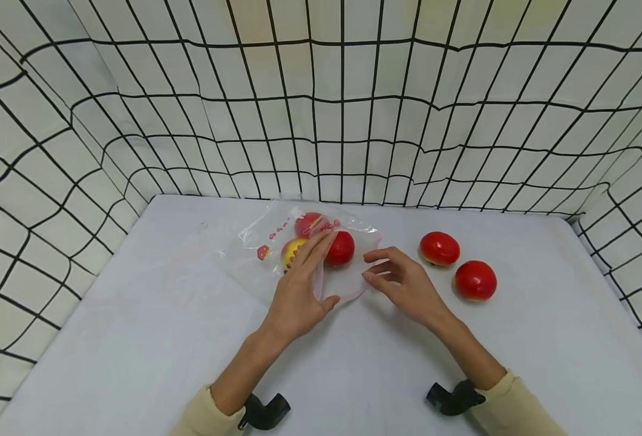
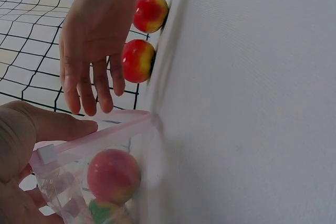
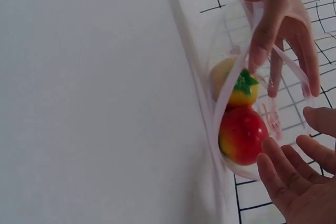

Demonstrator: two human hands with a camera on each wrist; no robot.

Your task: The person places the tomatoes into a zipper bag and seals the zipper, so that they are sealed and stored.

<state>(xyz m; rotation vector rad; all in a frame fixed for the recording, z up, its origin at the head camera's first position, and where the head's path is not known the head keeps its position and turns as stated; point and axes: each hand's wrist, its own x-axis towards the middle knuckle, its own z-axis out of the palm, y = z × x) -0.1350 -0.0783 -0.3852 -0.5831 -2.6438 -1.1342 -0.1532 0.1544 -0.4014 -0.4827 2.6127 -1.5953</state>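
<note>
A clear zip bag (image 1: 244,254) with a pink edge and red printed figures lies on the table. Inside it are a glossy red fruit (image 1: 339,249), a yellow fruit (image 1: 292,251) with a green leafy top (image 3: 244,81), and another red one (image 1: 310,224) at the back. My left hand (image 1: 299,297) is at the bag's mouth, thumb and fairly straight fingers spread apart, keeping the pink edges parted. Facing the mouth from the right, my right hand (image 1: 405,284) has its fingers loosely bent and holds nothing; its fingertips are close to the bag's edge.
Two more red fruits with yellow undersides, one at the back (image 1: 439,249) and one nearer (image 1: 475,281), sit right of my right hand. The white table (image 1: 135,339) is bordered by a black wire grid (image 1: 342,103) along the back and sides.
</note>
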